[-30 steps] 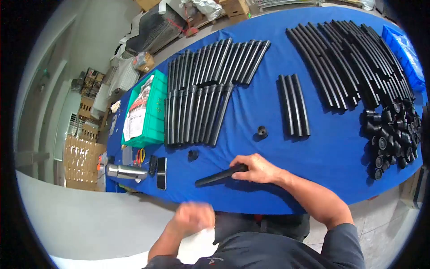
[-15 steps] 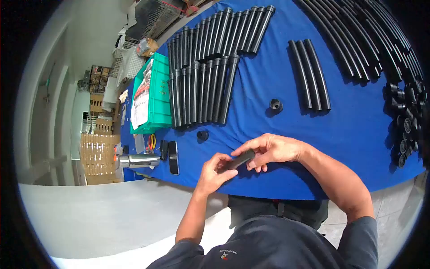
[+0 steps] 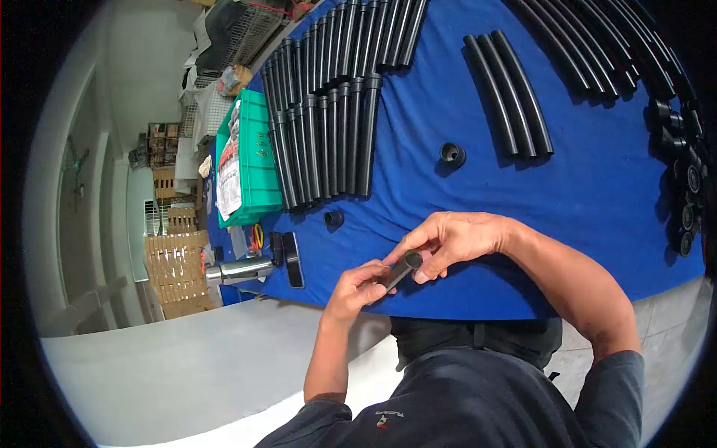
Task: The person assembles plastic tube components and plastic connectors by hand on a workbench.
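Note:
A short-looking, foreshortened black plastic tube (image 3: 399,275) is held just above the near edge of the blue cloth, its round open end tilted up toward me. My left hand (image 3: 352,293) is closed around its lower part, thumb on top. At the open end, the fingers and thumb of my right hand (image 3: 464,243) close about the rim. Beyond my hands, a loose black cap-like fitting (image 3: 451,154) lies with its hollow side showing, and a smaller black fitting (image 3: 334,219) lies to the left. The tube's far end is hidden by my left hand.
Capped black tubes (image 3: 351,142) lie in two rows beside a green crate (image 3: 258,160). Three plain tubes (image 3: 511,97) lie right of centre; more tubes (image 3: 575,48) and a pile of black fittings (image 3: 683,175) are further right. A phone (image 3: 294,261) and metallic cylinder (image 3: 243,270) are left.
The tube has tipped so that its open end now faces up toward me. Both hands remain on it, and the camera view has shifted slightly.

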